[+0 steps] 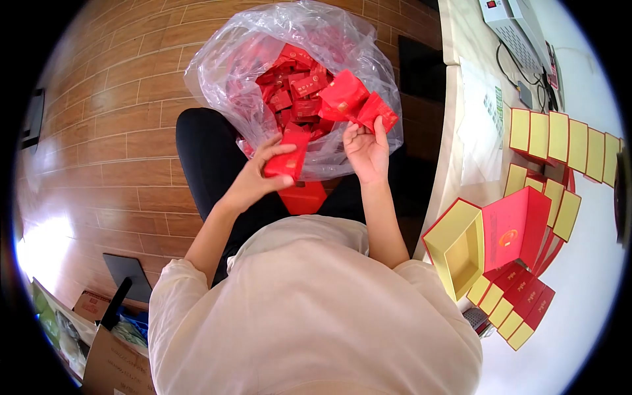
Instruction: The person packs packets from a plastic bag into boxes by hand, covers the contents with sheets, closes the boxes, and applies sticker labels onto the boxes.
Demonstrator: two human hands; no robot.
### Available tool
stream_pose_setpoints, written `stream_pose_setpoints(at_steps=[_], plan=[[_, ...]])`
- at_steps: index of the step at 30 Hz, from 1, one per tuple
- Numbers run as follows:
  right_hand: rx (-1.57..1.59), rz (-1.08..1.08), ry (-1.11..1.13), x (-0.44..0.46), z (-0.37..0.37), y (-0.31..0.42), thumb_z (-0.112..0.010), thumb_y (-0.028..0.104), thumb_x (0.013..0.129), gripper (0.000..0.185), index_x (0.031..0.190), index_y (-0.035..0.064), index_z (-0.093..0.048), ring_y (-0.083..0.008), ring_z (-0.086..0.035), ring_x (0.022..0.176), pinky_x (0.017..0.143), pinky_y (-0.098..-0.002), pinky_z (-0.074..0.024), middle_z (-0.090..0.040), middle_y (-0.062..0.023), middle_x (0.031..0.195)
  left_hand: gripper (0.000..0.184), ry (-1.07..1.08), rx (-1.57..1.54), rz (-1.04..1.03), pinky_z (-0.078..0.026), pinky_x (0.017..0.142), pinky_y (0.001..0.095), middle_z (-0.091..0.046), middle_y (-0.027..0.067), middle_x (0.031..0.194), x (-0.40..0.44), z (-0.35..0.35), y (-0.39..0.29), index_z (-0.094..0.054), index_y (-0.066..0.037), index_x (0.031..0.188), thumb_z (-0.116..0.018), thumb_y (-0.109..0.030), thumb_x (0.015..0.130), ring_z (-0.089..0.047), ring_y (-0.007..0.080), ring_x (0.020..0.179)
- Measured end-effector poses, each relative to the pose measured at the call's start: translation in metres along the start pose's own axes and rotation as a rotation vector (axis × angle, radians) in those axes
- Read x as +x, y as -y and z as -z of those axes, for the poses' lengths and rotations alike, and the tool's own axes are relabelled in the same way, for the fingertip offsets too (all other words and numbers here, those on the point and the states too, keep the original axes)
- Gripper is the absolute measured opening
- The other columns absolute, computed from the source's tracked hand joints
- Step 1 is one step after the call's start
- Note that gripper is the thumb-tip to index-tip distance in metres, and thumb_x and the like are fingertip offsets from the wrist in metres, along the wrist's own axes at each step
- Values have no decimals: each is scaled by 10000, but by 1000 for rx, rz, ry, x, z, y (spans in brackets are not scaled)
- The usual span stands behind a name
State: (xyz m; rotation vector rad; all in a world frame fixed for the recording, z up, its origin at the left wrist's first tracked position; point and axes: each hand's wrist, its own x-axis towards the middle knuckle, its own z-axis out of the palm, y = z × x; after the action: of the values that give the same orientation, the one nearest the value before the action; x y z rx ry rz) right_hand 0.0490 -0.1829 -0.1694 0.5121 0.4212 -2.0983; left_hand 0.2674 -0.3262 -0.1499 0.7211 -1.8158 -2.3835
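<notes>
My left hand (258, 170) is closed around a small red packet (294, 146), thumb on its near edge and fingers on its far side. Between the thumb and fingers of my right hand (367, 150) is a red packet (378, 113). Another red packet (344, 94) adjoins it on the left; whether the two are joined I cannot tell. Just beyond both hands, a large clear plastic bag (220, 69) stands wide at the mouth, with many red packets (296, 89) heaped inside. A plain red object (303, 197) rests between my legs, partly hidden.
On the table (450, 125) at my right, an open red box with a gold inside (464, 260) stands near rows of red and gold boxes (559, 138). A white machine (517, 29) with cables is at the back. A cardboard box (115, 359) sits lower left.
</notes>
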Motion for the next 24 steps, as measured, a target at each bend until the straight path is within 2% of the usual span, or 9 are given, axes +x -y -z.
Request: stream_pose_setpoints(at_steps=[7, 9, 10, 13, 14, 17, 19, 21, 24], plan=[[8, -77, 194, -17, 2, 18, -604, 243, 913, 272, 1163, 137, -596, -220, -545, 1111, 890, -396, -454, -612, -39, 1211, 573, -12, 221, -30, -361, 1071, 394, -205, 142, 1488, -16, -12, 2, -578, -131, 1207, -817, -124, 687, -337, 324, 1332], [-124, -113, 279, -22, 12, 24, -610, 237, 908, 280, 1157, 110, -589, -227, -541, 1131, 906, -393, -450, -601, -37, 1214, 539, -150, 378, -149, -359, 1064, 368, -277, 119, 1468, -18, -8, -3, -597, -112, 1190, -794, -60, 691, -335, 277, 1344], [-123, -110, 275, -23, 17, 26, -610, 237, 908, 280, 1157, 110, -589, -227, -541, 1131, 906, -393, -450, -601, -37, 1214, 503, -229, 379, -172, -385, 1047, 378, -287, 147, 1454, -16, -2, 3, -627, -99, 1137, -827, -135, 677, -345, 309, 1331], [-245, -180, 378, -27, 20, 24, -609, 273, 913, 284, 1125, 89, -566, -237, -565, 1056, 915, -382, -438, -586, -87, 1129, 428, -376, -51, 87, -402, 1008, 311, -506, 116, 1299, -16, 9, 1, -610, -30, 1176, -739, -200, 805, -480, 212, 1219], [-399, -255, 406, -29, 18, 22, -628, 267, 899, 293, 1116, 82, -560, -240, -568, 1042, 928, -378, -434, -583, -95, 1097, 443, -302, -196, 294, -410, 988, 295, -578, 92, 1217, -16, 19, 4, -587, -9, 1209, -666, -291, 877, -527, 172, 1146], [-569, -401, 408, -33, 21, 7, -667, 233, 869, 339, 1133, 57, -545, -229, -586, 1009, 917, -357, -447, -595, -105, 1085, 610, -40, -715, 344, -403, 995, 298, -569, 89, 1236, -20, 16, -6, -482, 26, 1309, -627, -401, 897, -527, 158, 1135], [-781, -412, 263, -37, 14, -6, -670, 202, 864, 342, 1144, 47, -548, -214, -608, 969, 870, -337, -468, -619, -92, 1083, 609, 193, -667, 234, -386, 1017, 306, -560, 92, 1245, -22, -4, -21, -483, 42, 1297, -618, -403, 902, -515, 152, 1149], [-793, -433, 240, -38, 8, -15, -678, 185, 857, 341, 1142, 40, -558, -198, -624, 928, 835, -331, -481, -640, -78, 1067, 587, 222, -523, 272, -393, 1013, 327, -545, 102, 1288, -23, -7, -16, -471, 38, 1301, -621, -372, 908, -535, 177, 1147], [-741, -574, 278, -40, 2, -21, -683, 158, 858, 360, 1180, 85, -539, -150, -621, 946, 819, -309, -488, -642, -29, 1053, 462, -94, 324, 131, -495, 723, 352, -666, 151, 843, -19, -3, 4, -533, -29, 1226, -663, -287, 867, -657, 231, 805]])
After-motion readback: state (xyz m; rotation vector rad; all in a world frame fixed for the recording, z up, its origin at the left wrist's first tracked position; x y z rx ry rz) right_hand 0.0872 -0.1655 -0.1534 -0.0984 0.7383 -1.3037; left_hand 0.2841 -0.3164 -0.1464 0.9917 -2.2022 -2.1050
